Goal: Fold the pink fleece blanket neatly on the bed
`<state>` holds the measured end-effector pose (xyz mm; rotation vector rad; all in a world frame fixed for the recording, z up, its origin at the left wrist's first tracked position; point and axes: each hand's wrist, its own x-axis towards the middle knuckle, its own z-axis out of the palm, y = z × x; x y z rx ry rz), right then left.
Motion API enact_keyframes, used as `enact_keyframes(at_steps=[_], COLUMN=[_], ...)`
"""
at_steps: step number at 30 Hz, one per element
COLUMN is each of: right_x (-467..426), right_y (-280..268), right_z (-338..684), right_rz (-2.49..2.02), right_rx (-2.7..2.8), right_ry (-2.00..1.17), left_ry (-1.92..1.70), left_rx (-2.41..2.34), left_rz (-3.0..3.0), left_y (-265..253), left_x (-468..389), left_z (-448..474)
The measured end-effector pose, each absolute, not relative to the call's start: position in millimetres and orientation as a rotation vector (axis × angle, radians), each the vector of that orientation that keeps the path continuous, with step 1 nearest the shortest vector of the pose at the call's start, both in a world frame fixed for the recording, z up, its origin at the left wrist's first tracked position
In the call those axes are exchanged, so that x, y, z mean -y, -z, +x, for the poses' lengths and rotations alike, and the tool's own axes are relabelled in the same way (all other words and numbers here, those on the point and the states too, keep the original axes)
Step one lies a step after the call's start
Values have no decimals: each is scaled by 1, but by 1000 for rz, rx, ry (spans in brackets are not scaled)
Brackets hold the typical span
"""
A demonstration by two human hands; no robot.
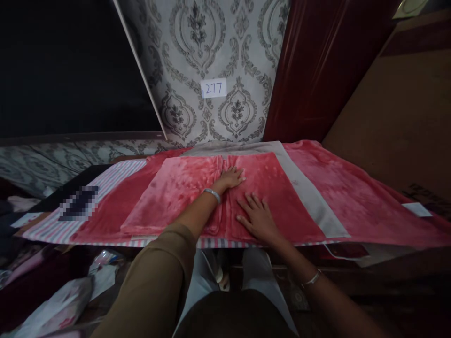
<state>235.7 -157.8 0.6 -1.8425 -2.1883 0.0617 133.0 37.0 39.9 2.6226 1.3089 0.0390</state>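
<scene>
My left hand lies flat with its fingers stretched out, over the upper part of the line where two folded sections meet. Lower and to the right, my right hand rests palm down, fingers spread, on the right folded section of plush red cloth. The left folded section is a lighter, mottled pink. Both lie side by side on a wider spread of the same plush cloth, which has a grey band across it. Neither hand grips anything.
A striped cloth covers the table underneath, with a dark blurred item on it. At left stands a large black screen; at right, a cardboard box. Bags lie low at left. A paper marked 277 is on the wall.
</scene>
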Motion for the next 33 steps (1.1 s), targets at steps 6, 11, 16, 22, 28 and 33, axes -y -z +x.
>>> enact_keyframes(at_steps=[6, 11, 16, 22, 28, 33], right_x=[165, 157, 151, 151, 162, 169], right_y=[-26, -41, -42, -41, -10, 19], right_z=[212, 194, 192, 194, 194, 186], right_rz=[-1909, -2075, -2066, -1955, -1855, -1870], right_rx=[2018, 2000, 1901, 1954, 2043, 2107], right_ry=[-159, -346, -393, -344, 15, 55], left_ry=[-415, -761, -872, -700, -298, -393], left_rx=[-1157, -1084, -1102, -1016, -1129, -1094], left_rz=[2680, 2525, 2423, 2550, 2720, 2680], left_y=[-52, -46, -41, -37, -16, -18], left_x=[-11, 10, 12, 7, 15, 14], left_z=[89, 44, 39, 69, 73, 65])
